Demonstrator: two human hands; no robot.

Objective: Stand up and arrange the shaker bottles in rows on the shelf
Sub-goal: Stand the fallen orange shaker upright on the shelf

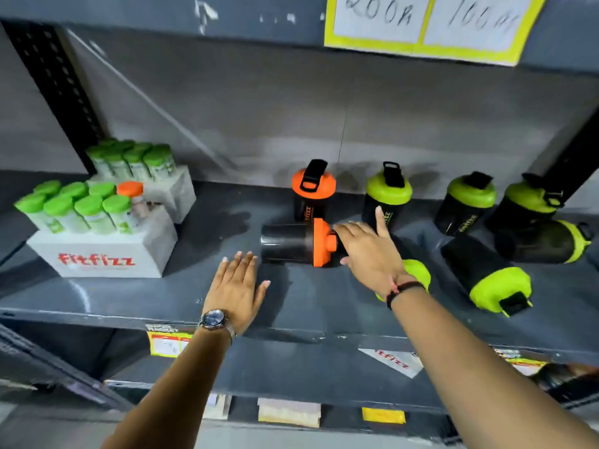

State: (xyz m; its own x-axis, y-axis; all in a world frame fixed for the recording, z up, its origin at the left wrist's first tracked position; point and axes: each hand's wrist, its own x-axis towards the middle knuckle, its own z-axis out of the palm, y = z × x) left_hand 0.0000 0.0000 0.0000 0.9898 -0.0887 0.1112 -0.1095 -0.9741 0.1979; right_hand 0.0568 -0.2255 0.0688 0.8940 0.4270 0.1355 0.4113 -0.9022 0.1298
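- Toppled orange-lid shaker [296, 244] lies on its side on the shelf [324, 306], just in front of the upright orange one [310, 196].
- Left hand [238, 286] flat, fingers spread, at its base.
- Right hand [369, 251] splayed, holding nothing, at its lid.

dim, even light | soft motion blur | edges bowed by wide-angle

Shop stockroom, metal shelf [324, 306], price labels [168, 343]
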